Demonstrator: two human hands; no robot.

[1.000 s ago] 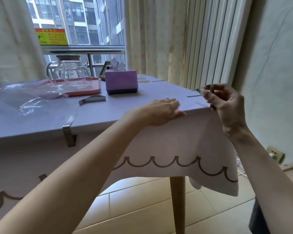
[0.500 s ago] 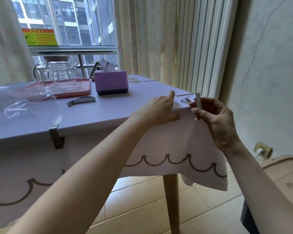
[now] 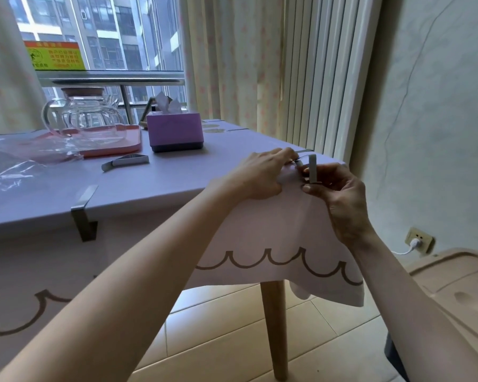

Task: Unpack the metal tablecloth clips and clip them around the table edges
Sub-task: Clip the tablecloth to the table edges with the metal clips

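Held clip (image 3: 313, 169): grey bent metal strip, flat leg upright, second leg angled toward the cloth; at the near right corner of the tabletop, just above the edge; pinched between thumb and fingers of right hand (image 3: 342, 194). Left hand (image 3: 260, 176): fingers curled onto tablecloth (image 3: 273, 232) at that same corner, gripping the cloth, close against the clip and hiding its inner end. Fitted clip (image 3: 84, 213): same grey metal, seated over the near edge, well to the left. Loose clip (image 3: 125, 162): triangular in profile, lying mid-tabletop. Behind it, toward the far edge: purple tissue box (image 3: 175, 133); pink tray (image 3: 130, 144) bearing glass jug (image 3: 83, 119). Clear plastic wrapping (image 3: 14, 166): crumpled, at the left edge. Wooden table leg (image 3: 273, 326): under the near right corner.
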